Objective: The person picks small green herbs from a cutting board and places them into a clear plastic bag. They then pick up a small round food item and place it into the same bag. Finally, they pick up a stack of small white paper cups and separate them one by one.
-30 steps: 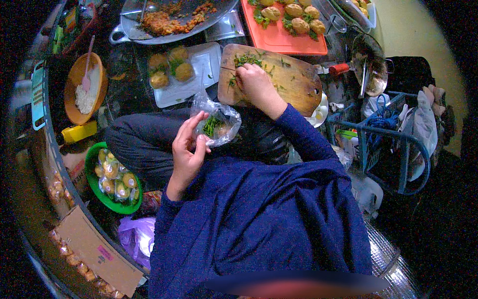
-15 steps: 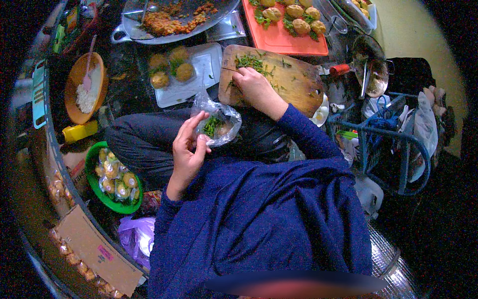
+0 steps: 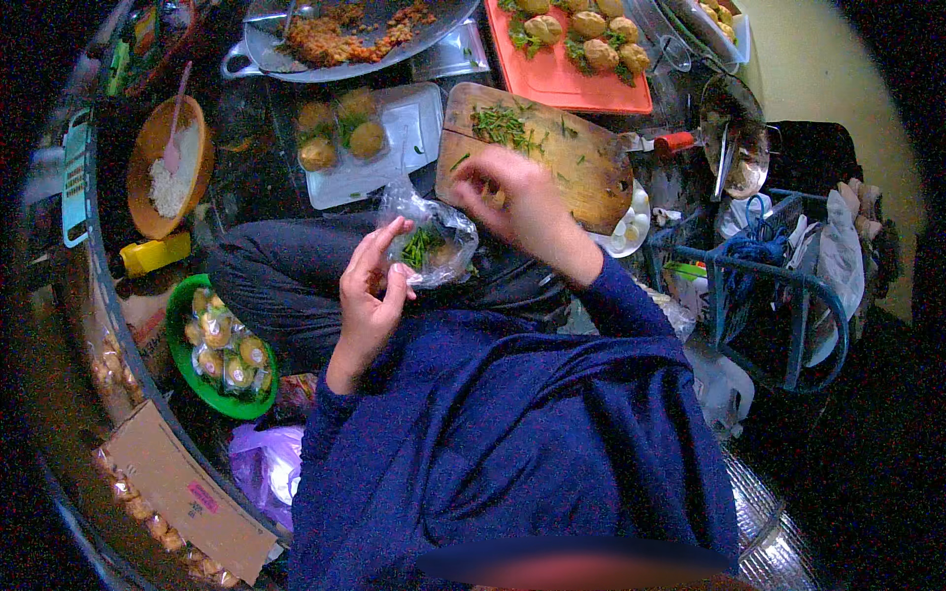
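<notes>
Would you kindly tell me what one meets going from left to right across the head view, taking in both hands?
Teal slotted tool, green bowl, left hand, clear plastic bag with greens, right hand, blue basket.

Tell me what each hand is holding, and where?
The left hand holds a clear, crinkled plastic bag by its left side. The right hand is blurred, so whether it pinches anything cannot be told.
</notes>
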Demonstrator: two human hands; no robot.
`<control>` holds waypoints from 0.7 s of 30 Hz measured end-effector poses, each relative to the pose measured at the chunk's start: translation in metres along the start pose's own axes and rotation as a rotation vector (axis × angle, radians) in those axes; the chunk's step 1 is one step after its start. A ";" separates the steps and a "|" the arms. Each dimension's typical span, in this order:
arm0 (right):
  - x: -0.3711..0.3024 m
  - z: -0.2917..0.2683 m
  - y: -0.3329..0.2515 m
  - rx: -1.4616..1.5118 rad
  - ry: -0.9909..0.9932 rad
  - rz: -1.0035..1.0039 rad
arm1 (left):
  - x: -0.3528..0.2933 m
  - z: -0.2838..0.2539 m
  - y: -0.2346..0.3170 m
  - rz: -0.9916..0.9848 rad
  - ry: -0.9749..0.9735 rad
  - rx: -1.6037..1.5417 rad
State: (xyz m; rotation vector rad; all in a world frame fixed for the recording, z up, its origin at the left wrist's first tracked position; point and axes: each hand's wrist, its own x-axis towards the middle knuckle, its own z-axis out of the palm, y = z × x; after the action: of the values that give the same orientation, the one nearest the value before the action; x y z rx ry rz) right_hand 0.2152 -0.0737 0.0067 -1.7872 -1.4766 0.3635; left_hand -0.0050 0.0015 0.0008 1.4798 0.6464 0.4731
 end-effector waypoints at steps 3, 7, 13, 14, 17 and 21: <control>-0.008 0.001 -0.005 -0.006 -0.053 -0.005 | 0.000 -0.001 0.000 -0.011 0.009 0.008; -0.009 -0.008 0.042 -0.346 0.043 0.182 | -0.001 -0.002 0.000 -0.006 0.003 0.013; -0.014 0.013 0.074 -0.430 -0.034 0.046 | -0.002 -0.001 0.001 0.003 0.002 0.020; -0.015 0.016 0.073 -0.451 -0.043 0.051 | -0.002 -0.001 0.001 -0.002 0.002 0.021; -0.016 0.019 0.071 -0.509 -0.055 0.048 | -0.003 -0.001 0.001 -0.012 0.007 -0.006; -0.018 0.010 0.070 -0.400 0.064 0.041 | -0.002 0.000 0.000 0.004 0.004 0.024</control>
State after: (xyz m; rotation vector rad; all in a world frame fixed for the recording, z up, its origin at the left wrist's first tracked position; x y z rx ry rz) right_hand 0.2533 -0.0881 -0.0541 -2.1207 -1.5475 0.0277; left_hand -0.0065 0.0007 0.0011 1.5036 0.6543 0.4733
